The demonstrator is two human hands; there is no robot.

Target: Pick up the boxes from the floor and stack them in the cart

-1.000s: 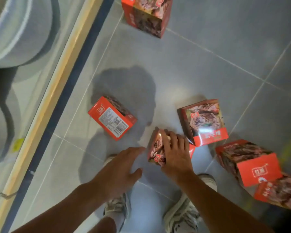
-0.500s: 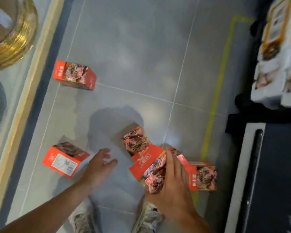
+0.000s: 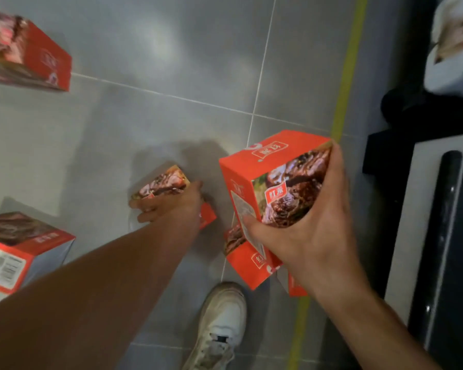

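My right hand (image 3: 313, 231) grips a red food box (image 3: 267, 180) lifted off the grey tiled floor, thumb on its near face and fingers along its right edge. My left hand (image 3: 169, 206) reaches down and holds a second red box (image 3: 162, 182) that sits on the floor. Under the raised box lie two more red boxes (image 3: 247, 259), partly hidden by my right hand. Another red box (image 3: 24, 52) lies at the far left, and one with a white label (image 3: 16, 252) sits at the near left. The dark cart (image 3: 444, 236) stands at the right edge.
A yellow tape line (image 3: 345, 84) runs along the floor beside the cart. White packages (image 3: 455, 46) lie at the top right. My white shoe (image 3: 219, 324) stands on the tiles below the boxes.
My right hand has raised its box higher off the floor. My left hand has moved from the bare floor onto the box in the middle and taken hold of it. The view swung right.
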